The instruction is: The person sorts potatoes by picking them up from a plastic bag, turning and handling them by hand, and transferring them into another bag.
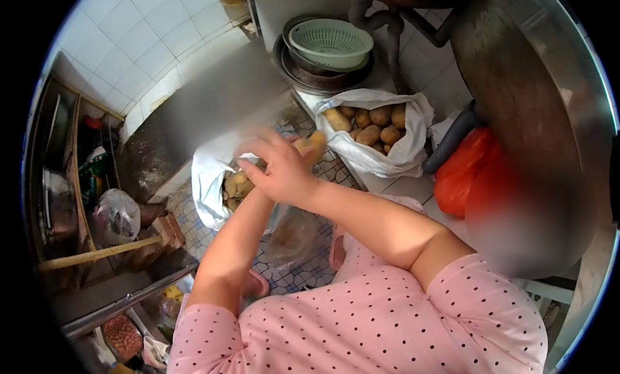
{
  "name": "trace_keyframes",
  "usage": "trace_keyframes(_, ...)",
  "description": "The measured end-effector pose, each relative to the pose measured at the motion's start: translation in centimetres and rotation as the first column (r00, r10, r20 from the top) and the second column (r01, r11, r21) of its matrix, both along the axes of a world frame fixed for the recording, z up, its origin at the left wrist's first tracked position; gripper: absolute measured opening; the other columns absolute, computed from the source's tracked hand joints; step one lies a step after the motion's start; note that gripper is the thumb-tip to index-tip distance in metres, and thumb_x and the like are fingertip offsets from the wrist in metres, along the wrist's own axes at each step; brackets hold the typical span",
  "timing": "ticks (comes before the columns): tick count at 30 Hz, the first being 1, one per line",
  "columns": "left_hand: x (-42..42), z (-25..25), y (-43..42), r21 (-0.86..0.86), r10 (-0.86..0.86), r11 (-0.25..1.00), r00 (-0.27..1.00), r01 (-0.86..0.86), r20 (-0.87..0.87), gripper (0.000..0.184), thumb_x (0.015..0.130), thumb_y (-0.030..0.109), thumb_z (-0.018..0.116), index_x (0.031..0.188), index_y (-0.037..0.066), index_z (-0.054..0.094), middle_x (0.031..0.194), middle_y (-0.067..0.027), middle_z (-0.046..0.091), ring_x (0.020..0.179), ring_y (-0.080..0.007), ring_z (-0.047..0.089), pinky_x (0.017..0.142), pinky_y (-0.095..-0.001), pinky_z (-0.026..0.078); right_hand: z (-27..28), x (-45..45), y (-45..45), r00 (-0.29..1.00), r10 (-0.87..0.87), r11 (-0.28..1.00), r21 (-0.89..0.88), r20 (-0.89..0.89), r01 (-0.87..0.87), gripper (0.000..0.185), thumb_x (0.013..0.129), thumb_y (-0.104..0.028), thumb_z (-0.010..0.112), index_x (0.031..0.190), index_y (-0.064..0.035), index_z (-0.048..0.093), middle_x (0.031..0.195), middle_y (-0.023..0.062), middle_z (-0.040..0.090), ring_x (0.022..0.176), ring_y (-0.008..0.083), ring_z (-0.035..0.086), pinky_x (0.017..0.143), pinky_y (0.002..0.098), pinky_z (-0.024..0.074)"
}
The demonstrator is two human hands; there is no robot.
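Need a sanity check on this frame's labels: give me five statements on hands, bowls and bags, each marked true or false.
1. The pale green colander sits on top of the stacked metal bowls. True.
2. The open white sack nearest the bowls holds carrots. False: it holds potatoes.
3. The right hand crosses over the left arm. True.
4. The red plastic bag is on the left side of the picture. False: it is on the right, beyond the grey hose.
5. The left hand, partly hidden, holds a potato. True.
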State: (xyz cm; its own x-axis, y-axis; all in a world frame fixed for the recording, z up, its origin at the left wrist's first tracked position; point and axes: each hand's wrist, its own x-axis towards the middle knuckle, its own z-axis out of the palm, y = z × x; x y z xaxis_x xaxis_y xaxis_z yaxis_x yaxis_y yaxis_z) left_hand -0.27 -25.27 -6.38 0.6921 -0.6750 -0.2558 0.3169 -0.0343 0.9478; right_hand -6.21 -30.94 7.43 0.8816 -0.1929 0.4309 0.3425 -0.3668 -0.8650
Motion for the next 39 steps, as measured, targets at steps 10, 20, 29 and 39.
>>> trace_keyframes(10, 0.7, -7.1, -16.7, 0.390, -0.353, 0.909, 0.764, 0.144, 0.540, 0.038, 0.085, 0.026, 0.059, 0.117, 0.005, 0.056, 0.106, -0.0238, 0.062, 0.097, -0.0384, 0.059, 0.089, -0.0404, 0.045, -1.2, 0.3, -4.2, 0.996, -0.086, 0.996, -0.041, -0.034, 0.084, 0.018, 0.080, -0.010, 0.065, 0.097, -0.0061, 0.064, 0.112, 0.0139, 0.055, 0.104, 0.0318, 0.055, 0.089, 0.0371, 0.0439)
trace_keyframes(20, 3.9, -8.9, 10.2, 0.504, 0.247, 0.651, 0.786, -0.568, 0.567, 0.026, 0.083, 0.014, 0.051, 0.097, 0.001, 0.068, 0.096, -0.0214, 0.066, 0.095, -0.0369, 0.062, 0.084, -0.0396, 0.048, -1.5, 0.2, -1.5, 0.958, 0.089, 0.991, -0.071, -0.272, -0.112, 0.019, 0.081, -0.015, 0.065, 0.099, -0.0085, 0.065, 0.119, 0.0140, 0.053, 0.104, 0.0302, 0.056, 0.083, 0.0354, 0.0476)
trace_keyframes(29, 6.7, -13.6, 18.7, 0.974, -0.355, -0.019, 0.912, -0.227, 0.205, 0.033, 0.092, 0.017, 0.038, 0.119, 0.007, 0.055, 0.118, -0.0176, 0.060, 0.108, -0.0314, 0.059, 0.089, -0.0410, 0.049, -1.4, 0.4, 0.7, 0.939, 0.153, 0.980, -0.074, -0.309, -0.184, 0.019, 0.081, -0.016, 0.066, 0.099, -0.0087, 0.064, 0.117, 0.0114, 0.054, 0.094, 0.0265, 0.060, 0.068, 0.0319, 0.0509)
trace_keyframes(39, 8.0, -10.6, 16.9, 0.761, 0.081, 0.472, 0.881, -0.446, 0.466, 0.050, 0.074, 0.022, 0.063, 0.118, 0.001, 0.054, 0.108, -0.0252, 0.062, 0.104, -0.0408, 0.057, 0.088, -0.0431, 0.044, -2.3, 1.2, -0.3, 0.931, 0.139, 0.986, -0.038, -0.339, -0.161, 0.018, 0.082, -0.015, 0.065, 0.098, -0.0073, 0.065, 0.116, 0.0126, 0.055, 0.102, 0.0300, 0.058, 0.082, 0.0353, 0.0481)
